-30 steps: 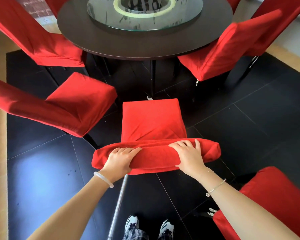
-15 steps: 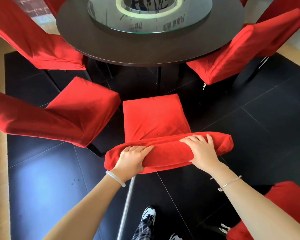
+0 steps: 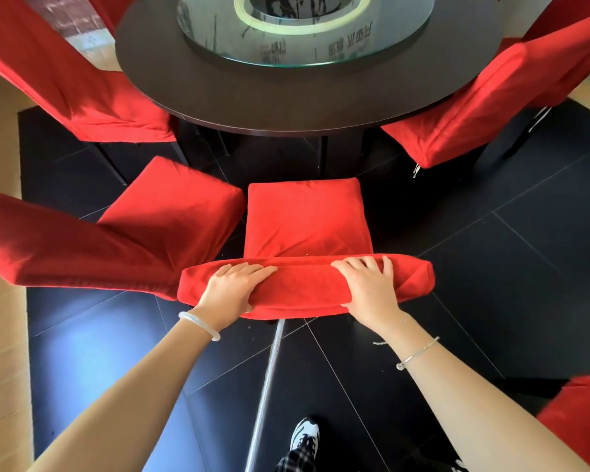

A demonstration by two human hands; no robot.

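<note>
Gripping the red chair (image 3: 304,223) by its backrest (image 3: 304,284)

Both the left hand (image 3: 232,289) and the right hand (image 3: 370,287) lie over the backrest's top edge, fingers curled across the cloth (clamped on it, not merely resting). The red chair stands on the dark floor (image 3: 491,267), with its seat facing the round table (image 3: 218,93), just beside a neighbouring chair (image 3: 171,212) on the left.

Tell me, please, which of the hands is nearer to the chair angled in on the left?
Left. The left hand grips the backrest near the end beside the angled chair; the right hand grips it toward the other end, farther away.
</note>
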